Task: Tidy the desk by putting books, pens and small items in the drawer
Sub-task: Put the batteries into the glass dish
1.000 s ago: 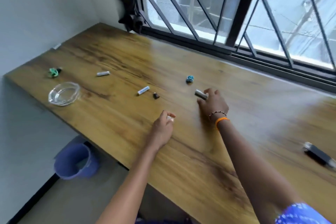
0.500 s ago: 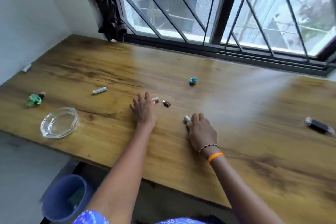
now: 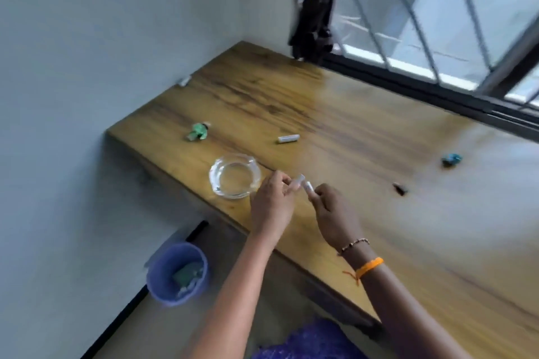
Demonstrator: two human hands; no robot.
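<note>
Hands meet over the desk (image 3: 364, 137) near its front edge, each pinching a small white cylinder. Left hand (image 3: 272, 204) is closed on one white stick (image 3: 299, 179), right hand (image 3: 335, 213) closed on another (image 3: 309, 186); the two tips nearly touch, blurred, so can't tell if they overlap. Glass ashtray (image 3: 234, 175) sits just beside the left hand, at abt 10 o'clock from it.

Step in hand, I'd judge: gathering both sticks into one hand before carrying them off. To do it well: lay them parallel, pass one across w/ thumb and forefinger, close the receiving palm fully so neither rolls out. Keep clear of the ashtray rim.

Left to collect: white stick (image 3: 288, 138) at 12 o'clock, green wrapper (image 3: 198, 131) at 11, blue scrap (image 3: 450, 160) at 2, dark bit (image 3: 399, 188) at 3. No drawer in view. Blue bin (image 3: 176, 272) stands on the floor at 7 o'clock.
</note>
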